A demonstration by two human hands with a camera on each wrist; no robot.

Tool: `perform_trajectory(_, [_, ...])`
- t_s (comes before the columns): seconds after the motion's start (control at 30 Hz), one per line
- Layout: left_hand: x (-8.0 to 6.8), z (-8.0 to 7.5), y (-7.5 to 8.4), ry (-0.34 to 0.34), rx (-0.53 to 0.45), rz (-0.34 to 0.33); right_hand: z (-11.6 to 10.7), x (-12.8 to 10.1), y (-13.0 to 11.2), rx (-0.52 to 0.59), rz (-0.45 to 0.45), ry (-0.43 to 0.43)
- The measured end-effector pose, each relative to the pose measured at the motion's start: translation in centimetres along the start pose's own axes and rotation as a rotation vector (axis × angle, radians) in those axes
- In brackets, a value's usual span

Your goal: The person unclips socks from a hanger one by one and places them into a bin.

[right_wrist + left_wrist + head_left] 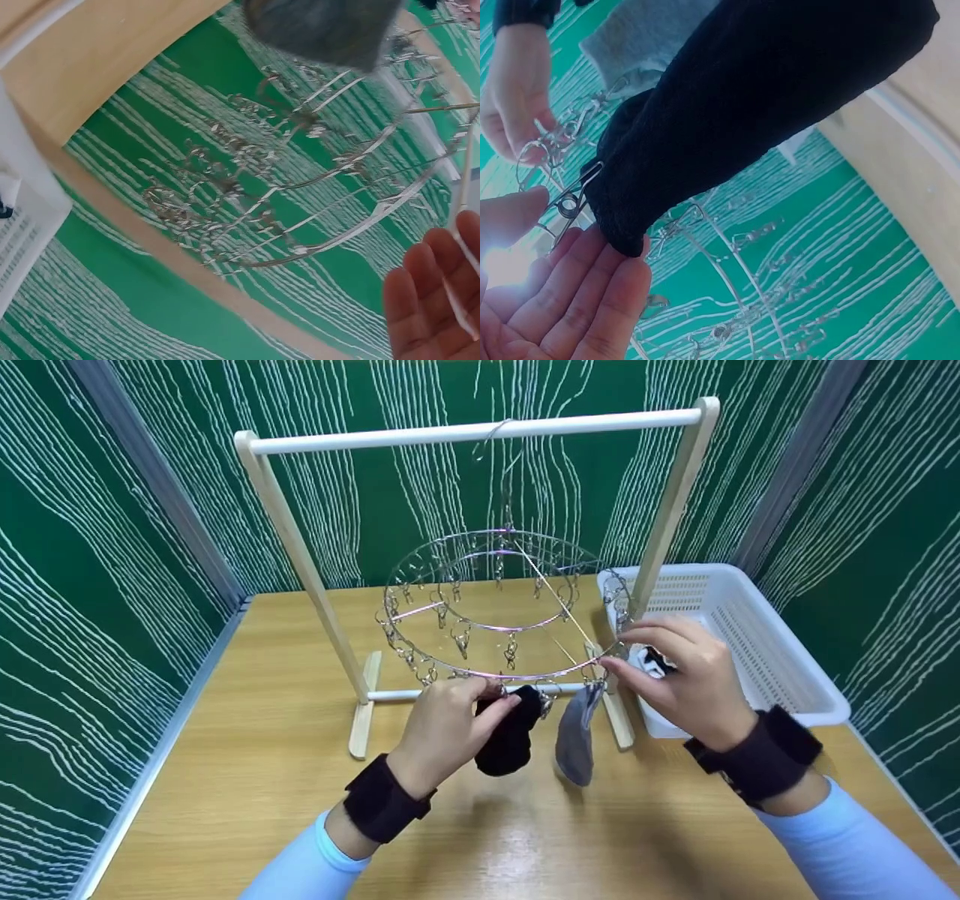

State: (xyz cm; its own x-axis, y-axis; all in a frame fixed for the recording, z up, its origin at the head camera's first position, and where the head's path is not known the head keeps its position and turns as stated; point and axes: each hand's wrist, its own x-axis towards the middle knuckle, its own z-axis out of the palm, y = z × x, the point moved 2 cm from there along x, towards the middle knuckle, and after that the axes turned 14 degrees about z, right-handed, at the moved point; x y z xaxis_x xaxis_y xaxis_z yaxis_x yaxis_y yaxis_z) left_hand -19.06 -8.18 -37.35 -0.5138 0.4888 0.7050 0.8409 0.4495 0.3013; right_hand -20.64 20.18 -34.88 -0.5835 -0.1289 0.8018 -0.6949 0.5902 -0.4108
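Note:
A round metal clip hanger (495, 675) hangs by its hook from a rack. My left hand (450, 716) is at its near rim, thumb and fingers pinching a wire clip (568, 202) whose jaws are on the edge of a black sock (510, 735). The fingertips touch the sock (727, 97) in the left wrist view. To the right, a grey sock (579, 735) hangs from the rim. My right hand (686, 679) holds the right side of the rim between thumb and fingers; its fingers (427, 292) lie behind the wire in the right wrist view.
The rack has a white top bar (450, 433) and wooden legs standing on the wooden table (285, 780). Behind its right leg is a white plastic basket (795, 645) with a dark and white item inside. Green walls with white lines enclose the table.

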Motion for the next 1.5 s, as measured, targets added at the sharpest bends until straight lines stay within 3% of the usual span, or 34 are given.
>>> perform_trajectory(0.2, [0.1, 0.1, 0.0, 0.006, 0.006, 0.002, 0.1, -1.6, -1.2, 0.009, 0.055, -0.085])
perform_trajectory(0.43, [0.2, 0.1, 0.2, 0.024, 0.016, 0.004, 2.4, -4.1, -1.9, 0.122, 0.115, -0.24])
perform_trajectory(0.63, [0.2, 0.2, 0.2, 0.023, 0.016, 0.007, 4.6, -5.6, -1.3, 0.177, 0.231, -0.361])
perform_trajectory(0.93, [0.0, 0.2, -0.1, 0.009, -0.001, -0.017, 7.6, -6.7, 0.1, 0.253, 0.485, -0.548])
perform_trajectory(1.2, [0.0, 0.2, -0.2, 0.013, 0.005, -0.009, 10.1, -6.8, 0.7, 0.394, 0.59, -0.738])
perform_trajectory(1.3, [0.0, 0.2, -0.2, 0.016, 0.012, 0.004, 10.7, -6.8, 0.7, 0.439, 0.611, -0.753])
perform_trajectory(1.5, [-0.1, 0.2, -0.3, 0.038, 0.013, 0.025, 11.4, -6.9, 0.4, 0.556, 0.68, -0.691])
